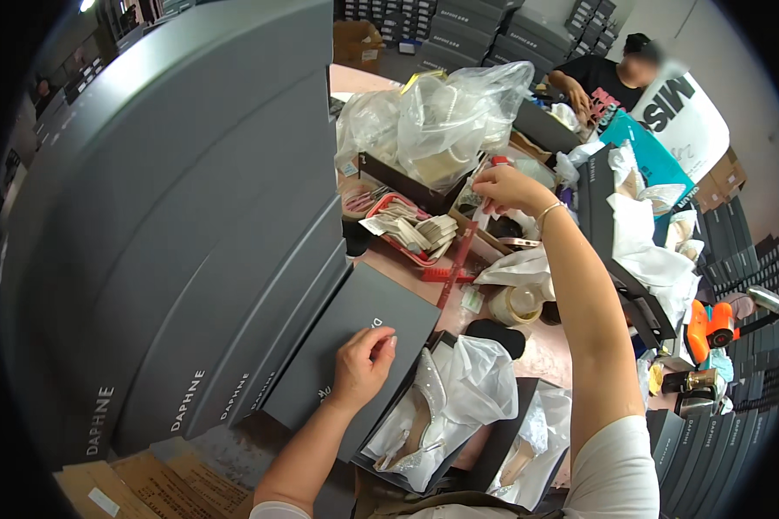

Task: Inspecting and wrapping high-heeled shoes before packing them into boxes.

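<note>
My left hand is over the grey shoe box lid, its fingers curled and thumb and forefinger together; whatever they pinch is too small to make out. Farther off, my right hand is raised above a cluttered carton, its fingers pinched at the upper end of a narrow dark red strip. That strip slants down toward the lid's far corner. Beside the lid, an open shoe box holds a sparkly silver high-heeled shoe in white tissue paper.
Tall stacked grey shoe boxes wall off the left. A red basket of paper tags, a tape roll and plastic bags crowd the table. Another open shoe box lies near my right arm. A co-worker stands across.
</note>
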The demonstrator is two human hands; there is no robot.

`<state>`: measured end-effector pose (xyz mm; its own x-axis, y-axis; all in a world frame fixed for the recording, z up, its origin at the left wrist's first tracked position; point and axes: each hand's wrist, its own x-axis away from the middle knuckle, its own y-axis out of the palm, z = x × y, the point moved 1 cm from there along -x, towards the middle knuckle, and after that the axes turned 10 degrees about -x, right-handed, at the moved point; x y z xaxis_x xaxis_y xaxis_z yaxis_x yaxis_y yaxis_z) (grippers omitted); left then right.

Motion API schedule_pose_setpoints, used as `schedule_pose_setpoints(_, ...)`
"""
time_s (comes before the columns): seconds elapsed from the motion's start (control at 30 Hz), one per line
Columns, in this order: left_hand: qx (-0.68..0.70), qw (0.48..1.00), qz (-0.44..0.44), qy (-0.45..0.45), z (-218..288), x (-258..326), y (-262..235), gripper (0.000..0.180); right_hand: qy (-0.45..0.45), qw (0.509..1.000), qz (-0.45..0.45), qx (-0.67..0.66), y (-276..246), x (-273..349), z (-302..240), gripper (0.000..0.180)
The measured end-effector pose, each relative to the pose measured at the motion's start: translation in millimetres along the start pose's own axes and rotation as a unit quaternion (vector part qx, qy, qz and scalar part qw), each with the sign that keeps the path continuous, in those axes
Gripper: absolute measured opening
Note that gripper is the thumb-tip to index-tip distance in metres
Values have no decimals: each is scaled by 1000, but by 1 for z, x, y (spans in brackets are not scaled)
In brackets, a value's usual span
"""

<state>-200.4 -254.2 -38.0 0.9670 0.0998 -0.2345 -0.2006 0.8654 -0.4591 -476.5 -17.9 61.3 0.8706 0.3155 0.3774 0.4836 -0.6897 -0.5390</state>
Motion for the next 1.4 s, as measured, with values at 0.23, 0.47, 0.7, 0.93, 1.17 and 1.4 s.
schedule_pose_setpoints(0.23,13,1000,2,-8,-8,3,2,16,-83,972,40,-214,9,108,8,27)
schedule_pose_setpoints(0.47,203,972,-2,119,109,-11,36,55,-96,963,-45,-247,42,214,5,29)
schedule_pose_setpoints(0.7,695,668,-151,-220,96,-3,86,29,-124,934,-60,-331,80,239,1,27)
schedule_pose_setpoints(0.93,713,641,-142,-246,79,4,72,24,-79,966,-37,-245,98,250,32,47)
schedule_pose_setpoints(1.17,684,674,-91,-263,51,-10,55,18,-127,958,42,-252,94,207,32,19)
schedule_pose_setpoints(1.4,701,660,-110,-247,-15,-35,43,24,-172,935,245,-190,32,106,-7,18)
